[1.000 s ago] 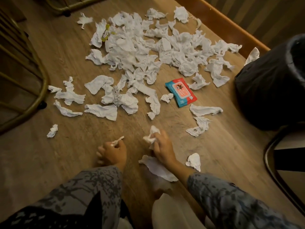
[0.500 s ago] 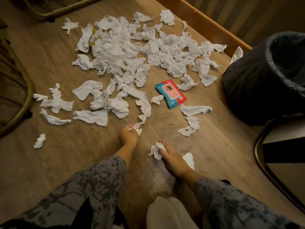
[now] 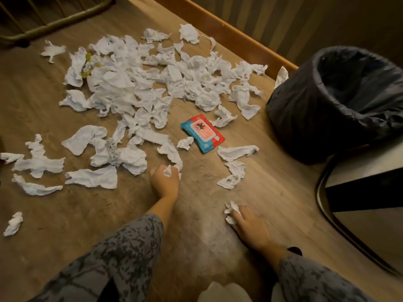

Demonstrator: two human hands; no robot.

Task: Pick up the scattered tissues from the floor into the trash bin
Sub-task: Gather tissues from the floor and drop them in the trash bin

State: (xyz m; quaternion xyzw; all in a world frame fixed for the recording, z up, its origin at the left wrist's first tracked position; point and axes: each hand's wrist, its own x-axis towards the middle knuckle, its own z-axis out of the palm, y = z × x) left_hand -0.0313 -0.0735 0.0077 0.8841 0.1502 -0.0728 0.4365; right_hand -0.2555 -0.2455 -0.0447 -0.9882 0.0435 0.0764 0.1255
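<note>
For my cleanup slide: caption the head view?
Left hand and right hand each grip crumpled tissues amid scattered tissues, near a black-lined trash bin.

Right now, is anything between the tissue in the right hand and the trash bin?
Nothing visible. The right hand holds a tissue low over bare wood floor, and the trash bin stands open ahead to the right.

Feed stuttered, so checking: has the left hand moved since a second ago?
Yes. The left hand has reached forward, away from the body and toward the red wipes packet, gripping a tissue beside the nearest strip of scattered tissues.
</note>
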